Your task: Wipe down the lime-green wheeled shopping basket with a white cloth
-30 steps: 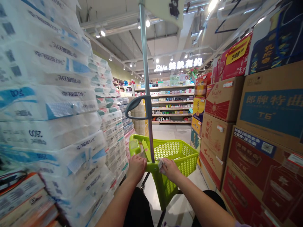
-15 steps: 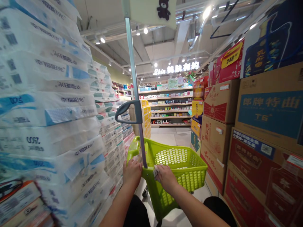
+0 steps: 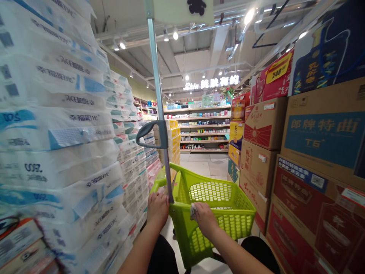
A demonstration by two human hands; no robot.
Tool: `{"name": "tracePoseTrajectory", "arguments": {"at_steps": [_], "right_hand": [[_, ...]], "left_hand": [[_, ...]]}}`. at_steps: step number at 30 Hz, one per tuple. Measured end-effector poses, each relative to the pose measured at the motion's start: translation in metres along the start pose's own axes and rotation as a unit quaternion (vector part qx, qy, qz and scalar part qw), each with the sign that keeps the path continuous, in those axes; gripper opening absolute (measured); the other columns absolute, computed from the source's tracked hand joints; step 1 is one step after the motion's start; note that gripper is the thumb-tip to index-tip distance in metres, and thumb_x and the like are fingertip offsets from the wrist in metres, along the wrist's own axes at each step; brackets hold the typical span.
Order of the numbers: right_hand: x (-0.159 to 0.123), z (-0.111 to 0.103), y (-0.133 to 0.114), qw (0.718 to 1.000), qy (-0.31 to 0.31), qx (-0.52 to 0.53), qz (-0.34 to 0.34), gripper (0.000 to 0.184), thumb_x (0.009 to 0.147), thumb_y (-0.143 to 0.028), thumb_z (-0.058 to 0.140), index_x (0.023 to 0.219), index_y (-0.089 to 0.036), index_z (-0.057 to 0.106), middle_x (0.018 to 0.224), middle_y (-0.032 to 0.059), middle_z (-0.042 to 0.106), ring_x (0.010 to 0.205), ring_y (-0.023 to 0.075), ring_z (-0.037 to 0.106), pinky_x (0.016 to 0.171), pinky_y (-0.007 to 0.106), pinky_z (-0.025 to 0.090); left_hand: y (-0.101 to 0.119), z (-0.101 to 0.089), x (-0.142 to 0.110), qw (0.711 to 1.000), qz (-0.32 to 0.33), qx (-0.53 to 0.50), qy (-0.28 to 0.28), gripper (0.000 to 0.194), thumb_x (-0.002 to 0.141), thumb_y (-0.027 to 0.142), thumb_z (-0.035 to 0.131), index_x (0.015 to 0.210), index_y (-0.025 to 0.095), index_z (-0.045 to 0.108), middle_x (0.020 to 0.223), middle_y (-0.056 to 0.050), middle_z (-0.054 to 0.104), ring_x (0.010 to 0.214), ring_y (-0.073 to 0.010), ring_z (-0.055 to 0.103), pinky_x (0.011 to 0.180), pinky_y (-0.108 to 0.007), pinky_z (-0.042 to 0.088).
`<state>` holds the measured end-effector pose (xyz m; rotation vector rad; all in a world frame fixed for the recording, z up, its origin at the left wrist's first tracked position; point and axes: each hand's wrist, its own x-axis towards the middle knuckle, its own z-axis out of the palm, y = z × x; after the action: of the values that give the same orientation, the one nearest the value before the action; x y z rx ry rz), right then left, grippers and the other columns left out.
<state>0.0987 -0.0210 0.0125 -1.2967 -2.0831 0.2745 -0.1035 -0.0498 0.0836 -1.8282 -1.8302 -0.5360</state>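
A lime green shopping cart (image 3: 225, 205) with a perforated basket rolls in front of me. A grey metal pole (image 3: 158, 102) rises from its near rim, with a grey loop handle (image 3: 152, 134) and a pale sign (image 3: 179, 9) on top. My left hand (image 3: 157, 208) is closed on the cart's near rim, just left of the pole. My right hand (image 3: 203, 217) rests on the rim to the right of the pole, closed on a small crumpled white cloth or paper (image 3: 193, 210).
Stacked packs of tissue paper (image 3: 57, 152) form a tall wall close on the left. Cardboard boxes (image 3: 313, 152) are piled high on the right. The tiled aisle (image 3: 205, 167) runs ahead to product shelves (image 3: 205, 125) under an illuminated sign.
The cart has swung so its basket points further right, and the pole has shifted left in view. Both hands kept their hold on the rim.
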Motion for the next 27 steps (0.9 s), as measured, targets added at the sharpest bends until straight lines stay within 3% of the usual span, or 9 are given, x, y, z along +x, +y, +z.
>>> {"name": "tracePoseTrajectory", "arguments": {"at_steps": [3, 7, 13, 18, 21, 24, 27], "right_hand": [[0.004, 0.001, -0.008, 1.0, 0.002, 0.003, -0.005, 0.027, 0.085, -0.012, 0.048, 0.103, -0.02, 0.067, 0.11, 0.0078, 0.066, 0.106, 0.0219, 0.057, 0.101, 0.035, 0.037], [0.011, 0.001, -0.015, 0.999, -0.008, 0.021, -0.045, 0.031, 0.085, -0.012, 0.049, 0.111, -0.02, 0.064, 0.116, 0.007, 0.065, 0.109, 0.0215, 0.056, 0.1, 0.034, 0.038], [0.006, -0.002, -0.001, 1.0, -0.012, -0.011, 0.005, 0.027, 0.084, -0.012, 0.052, 0.107, -0.018, 0.065, 0.11, 0.0082, 0.066, 0.105, 0.0225, 0.058, 0.096, 0.034, 0.04], [0.013, 0.001, -0.022, 0.998, -0.018, -0.014, -0.054, 0.042, 0.087, -0.014, 0.05, 0.129, -0.017, 0.054, 0.13, 0.0112, 0.059, 0.12, 0.0228, 0.052, 0.106, 0.037, 0.036], [0.008, 0.004, -0.007, 0.998, -0.012, -0.021, -0.062, 0.047, 0.088, -0.014, 0.048, 0.135, -0.02, 0.05, 0.136, 0.01, 0.054, 0.126, 0.0229, 0.049, 0.11, 0.042, 0.032], [-0.003, 0.008, 0.015, 0.999, 0.015, -0.043, -0.024, 0.051, 0.087, -0.014, 0.051, 0.137, -0.02, 0.049, 0.14, 0.0115, 0.051, 0.131, 0.0248, 0.044, 0.111, 0.045, 0.032], [-0.006, 0.012, 0.013, 0.998, 0.015, -0.058, -0.009, 0.053, 0.087, -0.014, 0.051, 0.14, -0.016, 0.046, 0.144, 0.0128, 0.047, 0.135, 0.0257, 0.039, 0.112, 0.045, 0.031]], "left_hand": [[0.002, -0.002, 0.002, 1.0, -0.007, 0.0, -0.013, 0.035, 0.095, 0.023, 0.037, 0.087, 0.019, 0.071, 0.094, -0.008, 0.07, 0.106, -0.0269, 0.056, 0.106, -0.047, 0.034], [0.001, -0.005, 0.005, 1.0, 0.003, 0.003, -0.026, 0.036, 0.095, 0.024, 0.036, 0.088, 0.018, 0.071, 0.096, -0.008, 0.069, 0.108, -0.0273, 0.055, 0.106, -0.046, 0.034], [0.003, -0.002, 0.006, 1.0, -0.004, 0.008, -0.024, 0.034, 0.094, 0.025, 0.037, 0.09, 0.018, 0.07, 0.099, -0.009, 0.069, 0.109, -0.0276, 0.055, 0.107, -0.046, 0.032], [0.004, 0.005, 0.006, 1.0, -0.004, 0.004, -0.016, 0.034, 0.093, 0.025, 0.038, 0.088, 0.018, 0.07, 0.098, -0.009, 0.069, 0.109, -0.028, 0.054, 0.107, -0.046, 0.032], [0.003, 0.007, 0.006, 1.0, 0.0, 0.0, -0.01, 0.033, 0.093, 0.026, 0.038, 0.085, 0.019, 0.069, 0.099, -0.009, 0.068, 0.109, -0.0274, 0.054, 0.109, -0.046, 0.03], [0.005, 0.007, 0.006, 1.0, -0.01, -0.011, -0.014, 0.032, 0.093, 0.027, 0.039, 0.084, 0.019, 0.069, 0.1, -0.008, 0.068, 0.112, -0.0276, 0.053, 0.11, -0.047, 0.029], [0.01, 0.006, 0.004, 1.0, -0.015, -0.021, -0.006, 0.032, 0.093, 0.026, 0.038, 0.089, 0.019, 0.068, 0.102, -0.008, 0.068, 0.117, -0.0278, 0.05, 0.111, -0.049, 0.027]]}}
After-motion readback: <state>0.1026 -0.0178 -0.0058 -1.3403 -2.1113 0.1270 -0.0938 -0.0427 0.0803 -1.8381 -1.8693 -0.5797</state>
